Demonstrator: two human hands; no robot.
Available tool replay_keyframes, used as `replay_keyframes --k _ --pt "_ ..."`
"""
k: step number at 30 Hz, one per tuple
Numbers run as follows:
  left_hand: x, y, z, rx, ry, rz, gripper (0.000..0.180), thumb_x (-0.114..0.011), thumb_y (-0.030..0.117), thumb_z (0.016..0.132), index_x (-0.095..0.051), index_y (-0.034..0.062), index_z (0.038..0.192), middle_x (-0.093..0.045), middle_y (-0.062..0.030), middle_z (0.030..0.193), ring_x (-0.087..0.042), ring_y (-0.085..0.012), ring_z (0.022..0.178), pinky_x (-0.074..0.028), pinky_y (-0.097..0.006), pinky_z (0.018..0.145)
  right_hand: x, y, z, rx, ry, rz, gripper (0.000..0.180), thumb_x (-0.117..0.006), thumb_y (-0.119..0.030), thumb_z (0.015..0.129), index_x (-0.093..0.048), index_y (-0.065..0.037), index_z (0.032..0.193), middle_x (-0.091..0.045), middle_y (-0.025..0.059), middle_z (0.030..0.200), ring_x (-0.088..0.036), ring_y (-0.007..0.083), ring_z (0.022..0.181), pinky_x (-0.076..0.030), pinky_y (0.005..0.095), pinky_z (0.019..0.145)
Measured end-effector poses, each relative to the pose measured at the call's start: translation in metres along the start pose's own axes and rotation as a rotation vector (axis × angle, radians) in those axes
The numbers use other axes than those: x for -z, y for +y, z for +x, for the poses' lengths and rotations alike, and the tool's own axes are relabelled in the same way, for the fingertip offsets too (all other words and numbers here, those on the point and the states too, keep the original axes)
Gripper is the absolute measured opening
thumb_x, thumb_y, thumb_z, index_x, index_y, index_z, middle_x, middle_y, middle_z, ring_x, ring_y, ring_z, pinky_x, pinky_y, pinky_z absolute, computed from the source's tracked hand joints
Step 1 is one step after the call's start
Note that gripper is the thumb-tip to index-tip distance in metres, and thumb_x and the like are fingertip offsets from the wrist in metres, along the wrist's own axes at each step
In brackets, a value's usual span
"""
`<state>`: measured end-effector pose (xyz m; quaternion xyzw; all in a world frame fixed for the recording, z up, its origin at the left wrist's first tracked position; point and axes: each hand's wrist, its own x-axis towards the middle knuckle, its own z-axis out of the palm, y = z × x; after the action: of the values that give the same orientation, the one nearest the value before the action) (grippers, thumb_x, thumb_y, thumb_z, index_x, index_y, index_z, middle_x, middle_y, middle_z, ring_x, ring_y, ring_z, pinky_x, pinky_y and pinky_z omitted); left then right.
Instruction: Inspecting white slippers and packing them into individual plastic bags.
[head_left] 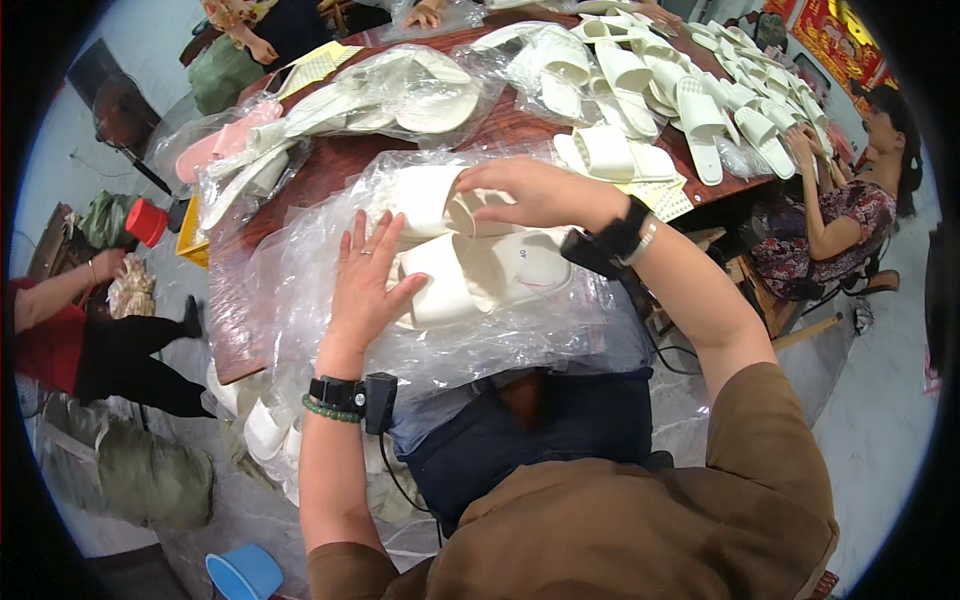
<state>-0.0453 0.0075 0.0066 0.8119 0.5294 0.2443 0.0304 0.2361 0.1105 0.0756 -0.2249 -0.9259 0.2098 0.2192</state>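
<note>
Two off-white slide slippers lie side by side on clear plastic bags (290,290) in front of me, at the table's near edge. My left hand (367,280) is open, its fingers spread over the bags and the left end of the slippers. Its thumb rests on the near slipper (440,285). My right hand (525,190) reaches over the far slipper (425,197), its fingers apart and curved at the strap's opening. It grips nothing that I can see. The far slipper's sole is partly hidden under this hand.
Bagged white slippers (430,95) and pink slippers (225,140) lie along the far side of the red-brown table (235,325). Many loose pale slippers (700,120) fill the far right, where a person (850,215) sits. Another person (50,340) stands left. A blue bucket (245,572) is on the floor.
</note>
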Motion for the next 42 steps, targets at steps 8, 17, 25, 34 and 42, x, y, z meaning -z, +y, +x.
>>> replay_keyframes --k 8,17,25,34,42 --pt "0.012 0.011 0.005 0.039 -0.033 -0.106 0.079 -0.069 0.042 0.088 -0.037 0.0139 0.155 -0.046 -0.0178 0.152 -0.019 -0.0432 0.151 -0.011 -0.055 0.122 -0.027 -0.063 -0.102 -0.241 -0.083 -0.308 0.032 -0.074 -0.008 0.078 -0.063 -0.004 0.108 -0.058 0.0129 0.107 -0.055 0.0316 0.104 -0.047 0.0401 0.094" --pt "-0.007 0.031 0.011 0.129 0.005 0.019 0.083 -0.072 0.052 0.084 -0.039 0.0212 0.155 -0.040 -0.0249 0.154 -0.016 -0.0565 0.146 -0.010 -0.064 0.118 -0.052 -0.056 -0.116 -0.241 0.097 -0.315 0.029 -0.068 -0.001 0.079 -0.060 -0.001 0.107 -0.057 0.0142 0.109 -0.054 0.0348 0.108 -0.047 0.0413 0.093" --pt "-0.017 0.020 0.007 0.114 0.024 -0.026 0.088 -0.073 0.055 0.082 -0.039 0.0203 0.155 -0.035 -0.0204 0.158 -0.015 -0.0546 0.147 -0.011 -0.066 0.117 -0.026 -0.037 -0.095 -0.280 0.116 -0.061 0.018 -0.067 -0.005 0.088 -0.065 -0.002 0.106 -0.061 0.0124 0.100 -0.064 0.0307 0.088 -0.052 0.0378 0.078" --pt "-0.019 0.017 0.007 0.113 0.032 -0.058 0.088 -0.073 0.056 0.082 -0.039 0.0202 0.155 -0.034 -0.0198 0.159 -0.013 -0.0526 0.149 -0.010 -0.064 0.118 -0.030 -0.036 -0.086 -0.302 -0.002 -0.013 0.013 -0.066 -0.010 0.089 -0.064 -0.005 0.101 -0.059 0.0107 0.100 -0.062 0.0309 0.096 -0.051 0.0391 0.083" --pt "-0.017 0.020 0.006 0.130 0.027 -0.063 0.087 -0.072 0.056 0.082 -0.039 0.0198 0.155 -0.034 -0.0206 0.159 -0.013 -0.0512 0.149 -0.008 -0.063 0.119 -0.025 -0.035 -0.081 -0.315 -0.033 -0.036 0.015 -0.067 -0.006 0.088 -0.062 -0.004 0.103 -0.058 0.0119 0.104 -0.062 0.0324 0.095 -0.051 0.0391 0.082"
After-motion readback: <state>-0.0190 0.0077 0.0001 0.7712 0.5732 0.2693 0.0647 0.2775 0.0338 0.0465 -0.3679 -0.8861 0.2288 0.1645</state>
